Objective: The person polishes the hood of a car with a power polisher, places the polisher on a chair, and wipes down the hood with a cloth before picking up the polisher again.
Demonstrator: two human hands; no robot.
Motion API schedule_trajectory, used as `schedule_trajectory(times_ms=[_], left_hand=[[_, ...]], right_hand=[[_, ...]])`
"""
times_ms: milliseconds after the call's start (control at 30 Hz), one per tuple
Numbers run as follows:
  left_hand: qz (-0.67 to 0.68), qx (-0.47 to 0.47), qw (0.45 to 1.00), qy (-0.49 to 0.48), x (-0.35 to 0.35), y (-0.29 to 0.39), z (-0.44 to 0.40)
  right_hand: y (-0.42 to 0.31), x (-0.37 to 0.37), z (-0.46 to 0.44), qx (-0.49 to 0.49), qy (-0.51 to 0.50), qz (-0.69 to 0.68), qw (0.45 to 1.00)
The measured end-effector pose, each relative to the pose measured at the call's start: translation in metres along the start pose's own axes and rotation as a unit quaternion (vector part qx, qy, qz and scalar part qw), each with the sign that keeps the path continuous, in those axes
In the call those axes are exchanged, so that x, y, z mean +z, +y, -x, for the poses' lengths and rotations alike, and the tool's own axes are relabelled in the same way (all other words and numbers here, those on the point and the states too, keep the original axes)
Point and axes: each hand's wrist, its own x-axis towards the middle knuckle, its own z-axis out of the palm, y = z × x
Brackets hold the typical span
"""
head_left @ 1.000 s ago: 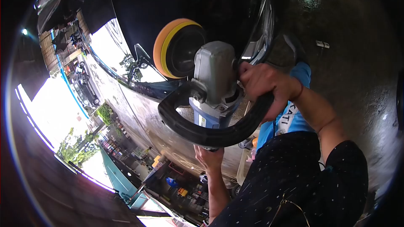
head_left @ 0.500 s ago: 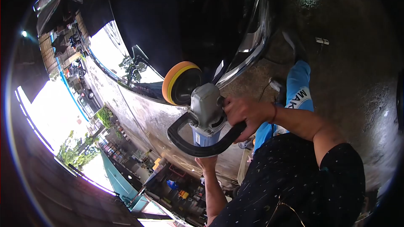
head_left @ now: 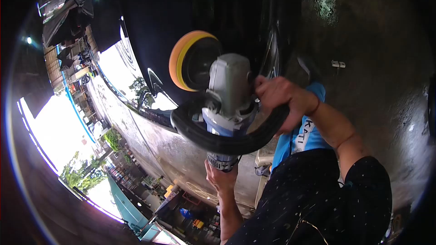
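Observation:
A rotary polisher point(head_left: 230, 81) with a grey head and blue body is in the middle of the view. Its round orange and yellow pad point(head_left: 184, 61) faces the glossy black car body point(head_left: 240, 13); whether they touch, I cannot tell. My right hand point(head_left: 284, 100) is closed on the black loop handle point(head_left: 227, 143) at its right side, with the thumb side near the grey head. Lower down, my left hand point(head_left: 221, 177) wraps round the rear end of the blue body, its fingers partly hidden.
Below and right of the car lies a wet-looking concrete floor point(head_left: 363, 86), with a small pale object point(head_left: 338, 64) on it. My leg in blue trousers point(head_left: 313, 129) is beside the car. Shelves and goods point(head_left: 200, 218) stand at the lower left, and green plants point(head_left: 112, 138) farther off.
The polisher first came down and nearer my body with both hands, then went back up and away. The pad is again higher over the black surface, slightly lower than at first.

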Motion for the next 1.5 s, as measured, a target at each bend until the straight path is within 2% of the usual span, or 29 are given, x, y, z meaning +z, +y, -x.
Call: schedule_trajectory(times_ms=[100, 233, 300, 433, 500, 633, 767, 867, 933, 967, 1000, 1033, 1067, 1133, 1167, 1233, 1500], left_hand=[[-0.007, 0.006, 1.0, -0.016, -0.007, 0.035, -0.022], [-0.018, 0.043, 0.999, 0.009, -0.021, 0.089, -0.062], [-0.004, 0.052, 0.999, 0.007, -0.028, 0.105, -0.077], [-0.012, 0.056, 0.998, -0.002, -0.028, 0.113, -0.078], [-0.021, 0.029, 0.999, -0.013, -0.027, 0.102, -0.062], [-0.025, 0.026, 0.999, -0.037, -0.028, 0.09, -0.038], [-0.036, 0.041, 0.998, -0.026, -0.022, 0.108, -0.042], [-0.032, 0.056, 0.998, -0.009, -0.028, 0.139, -0.069], [-0.015, 0.072, 0.997, 0.002, -0.03, 0.151, -0.086], [-0.015, 0.068, 0.998, 0.004, -0.03, 0.156, -0.092], [-0.013, 0.069, 0.998, 0.001, -0.032, 0.159, -0.098], [-0.01, 0.07, 0.997, -0.001, -0.033, 0.159, -0.099], [-0.01, 0.067, 0.998, 0.001, -0.034, 0.156, -0.097], [0.003, 0.06, 0.998, -0.009, -0.029, 0.146, -0.09], [0.004, 0.057, 0.998, -0.009, -0.026, 0.138, -0.084], [-0.002, 0.067, 0.998, -0.006, -0.019, 0.119, -0.071], [0.01, 0.047, 0.999, -0.014, -0.002, 0.024, -0.016]], right_hand=[[-0.006, -0.05, -0.018, -0.029, 0.007, 0.013, 0.999], [-0.011, -0.102, -0.046, -0.068, 0.077, -0.008, 0.995], [-0.015, -0.125, -0.059, -0.069, 0.034, 0.004, 0.997], [-0.019, -0.127, -0.053, -0.059, 0.057, 0.004, 0.997], [-0.015, -0.11, -0.038, -0.051, 0.084, -0.012, 0.995], [-0.017, -0.09, -0.012, 0.002, 0.055, -0.032, 0.998], [-0.007, -0.115, -0.01, -0.043, 0.058, -0.037, 0.997], [0.004, -0.141, -0.023, -0.075, 0.103, -0.031, 0.991], [0.006, -0.15, -0.037, -0.132, 0.204, -0.037, 0.969], [-0.005, -0.158, -0.042, -0.095, 0.202, 0.0, 0.975], [-0.012, -0.169, -0.043, -0.031, 0.151, -0.009, 0.988], [-0.017, -0.176, -0.044, 0.033, 0.098, -0.016, 0.994], [-0.014, -0.168, -0.047, 0.033, 0.096, -0.017, 0.995], [-0.013, -0.142, -0.056, -0.07, 0.182, -0.026, 0.98], [-0.013, -0.137, -0.053, -0.069, 0.18, -0.027, 0.981], [-0.01, -0.127, -0.045, -0.054, 0.086, -0.007, 0.995], [-0.009, -0.036, -0.019, -0.006, 0.037, 0.006, 0.999]])
